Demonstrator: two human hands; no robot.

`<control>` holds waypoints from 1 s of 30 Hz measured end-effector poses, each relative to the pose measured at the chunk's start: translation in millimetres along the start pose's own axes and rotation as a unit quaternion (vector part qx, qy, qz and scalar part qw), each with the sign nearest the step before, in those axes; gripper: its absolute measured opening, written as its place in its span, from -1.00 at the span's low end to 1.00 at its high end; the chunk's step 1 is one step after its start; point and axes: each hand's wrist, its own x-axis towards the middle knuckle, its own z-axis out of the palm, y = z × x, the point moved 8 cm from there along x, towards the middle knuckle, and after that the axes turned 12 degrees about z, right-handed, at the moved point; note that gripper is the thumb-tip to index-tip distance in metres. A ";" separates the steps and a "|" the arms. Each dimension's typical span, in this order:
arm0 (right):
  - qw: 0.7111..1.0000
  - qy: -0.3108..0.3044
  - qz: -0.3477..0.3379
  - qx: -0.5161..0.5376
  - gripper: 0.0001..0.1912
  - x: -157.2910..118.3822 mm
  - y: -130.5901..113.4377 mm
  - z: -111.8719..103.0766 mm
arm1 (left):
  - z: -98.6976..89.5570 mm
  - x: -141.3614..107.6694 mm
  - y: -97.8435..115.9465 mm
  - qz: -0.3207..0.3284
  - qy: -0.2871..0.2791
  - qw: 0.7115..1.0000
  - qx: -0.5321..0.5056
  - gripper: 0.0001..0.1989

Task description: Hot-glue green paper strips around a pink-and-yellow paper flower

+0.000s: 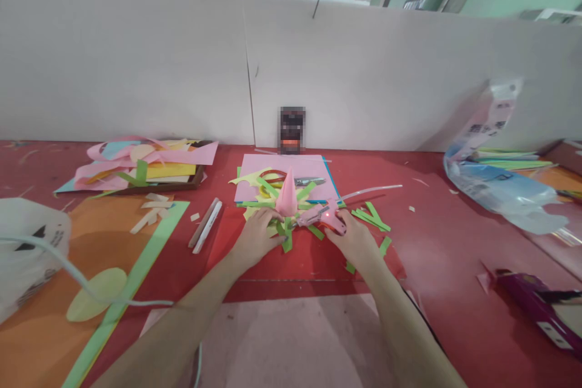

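Note:
A pink paper cone [287, 195] stands upright among green paper strips [286, 239] and yellow cut paper at the centre. My left hand [260, 234] is at the left side of the cone's base, its fingers closed around the green paper there. In my right hand [353, 234] is a pink glue gun [324, 214], its nozzle pointing left at the foot of the cone and a clear glue stick [373, 189] coming out of its back. Red-handled scissors [310, 182] lie behind the cone on pink sheets [313, 165].
Paper scraps fill a tray [198, 177] at the back left. Two markers [208, 225] lie left of the red sheet [254, 267]. A plastic bag [504, 188] and a purple tool [536, 303] are at the right. A white cable [75, 273] crosses the left side.

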 end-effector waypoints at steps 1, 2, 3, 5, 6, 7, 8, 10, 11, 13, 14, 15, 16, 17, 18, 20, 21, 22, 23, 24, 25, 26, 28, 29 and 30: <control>1.000 0.000 -0.008 0.009 -0.64 0.3 -0.2 -0.4 | -0.2 -0.2 0.1 -0.002 0.000 1.000 -0.001 -0.72; 1.000 -0.002 -0.016 0.017 -0.65 0.6 -0.4 -0.5 | -0.3 -0.3 0.2 -0.003 0.001 1.000 0.000 -0.73; 1.000 -0.004 -0.022 0.023 -0.65 0.9 -0.5 -0.6 | -0.3 -0.4 0.3 -0.003 0.000 1.000 0.000 -0.73; 0.999 -0.005 -0.029 0.027 -0.66 1.3 -0.6 -0.7 | -0.4 -0.5 0.2 -0.002 0.000 1.000 0.001 -0.73; 0.999 -0.005 -0.032 0.029 -0.66 1.4 -0.7 -0.9 | -0.5 -0.5 0.3 0.000 0.002 1.000 0.002 -0.73; 0.999 -0.003 -0.033 0.030 -0.66 1.5 -0.8 -1.3 | -0.5 -0.4 0.4 0.002 0.002 1.000 0.002 -0.73; 0.999 -0.001 -0.034 0.031 -0.65 1.6 -0.8 -1.7 | -0.5 -0.3 0.6 0.005 0.002 1.000 0.003 -0.73; 0.999 0.002 -0.036 0.031 -0.65 1.6 -1.1 -2.5 | -0.7 -0.2 0.9 0.008 0.003 1.000 0.003 -0.73; 0.999 0.002 -0.037 0.030 -0.64 1.5 -1.3 -2.9 | -0.8 -0.1 1.2 0.009 0.002 1.000 0.001 -0.73; 0.999 0.002 -0.036 0.026 -0.64 1.2 -1.6 -3.4 | -1.2 -0.1 1.1 0.004 0.003 1.000 -0.001 -0.73; 0.999 -0.001 -0.036 0.025 -0.64 1.0 -1.7 -3.3 | -1.4 -0.1 1.0 0.001 0.002 1.000 -0.003 -0.73; 0.999 -0.003 -0.036 0.024 -0.64 0.7 -1.8 -3.4 | -1.6 -0.1 0.9 -0.002 0.002 1.000 -0.005 -0.72; 0.999 -0.005 -0.037 0.024 -0.65 0.5 -1.9 -3.6 | -1.6 -0.1 0.8 -0.005 0.000 1.000 -0.007 -0.72; 0.999 -0.006 -0.037 0.024 -0.65 0.3 -2.0 -4.0 | -1.7 0.0 0.8 -0.008 0.000 1.000 -0.009 -0.73; 0.999 -0.006 -0.038 0.022 -0.65 0.2 -2.0 -4.4 | -1.8 0.1 0.7 -0.010 0.000 1.000 -0.011 -0.73; 0.999 -0.009 -0.040 0.017 -0.65 -0.1 -2.1 -5.2 | -2.2 0.4 0.9 -0.012 0.001 1.000 -0.015 -0.74; 0.999 -0.011 -0.042 0.014 -0.66 -0.4 -2.4 -5.4 | -2.5 0.5 1.1 -0.012 0.001 1.000 -0.015 -0.74; 0.999 -0.015 -0.045 0.012 -0.66 -0.8 -2.9 -5.5 | -2.7 0.7 1.3 -0.011 0.002 1.000 -0.016 -0.74; 0.999 -0.020 -0.048 0.012 -0.67 -1.3 -3.4 -5.4 | -2.9 0.8 1.7 -0.010 0.002 1.000 -0.016 -0.74; 0.998 -0.026 -0.050 0.012 -0.67 -1.8 -3.9 -5.1 | -3.0 0.9 2.2 -0.006 0.002 1.000 -0.016 -0.74; 0.998 -0.032 -0.050 0.013 -0.69 -2.3 -4.2 -4.6 | -3.0 1.0 2.8 -0.002 0.002 1.000 -0.017 -0.74; 0.998 -0.038 -0.048 0.013 -0.70 -2.7 -4.2 -3.9 | -3.1 1.0 3.3 0.002 0.003 1.000 -0.017 -0.74; 0.998 -0.049 -0.043 0.010 -0.72 -3.4 -3.8 -2.2 | -3.0 0.9 3.7 0.010 0.004 1.000 -0.017 -0.74; 0.998 -0.052 -0.040 0.007 -0.73 -3.6 -3.4 -1.4 | -2.9 0.8 3.7 0.012 0.004 1.000 -0.016 -0.75; 0.998 -0.055 -0.038 0.005 -0.73 -3.7 -3.1 -0.6 | -2.7 0.7 3.7 0.012 0.003 1.000 -0.016 -0.75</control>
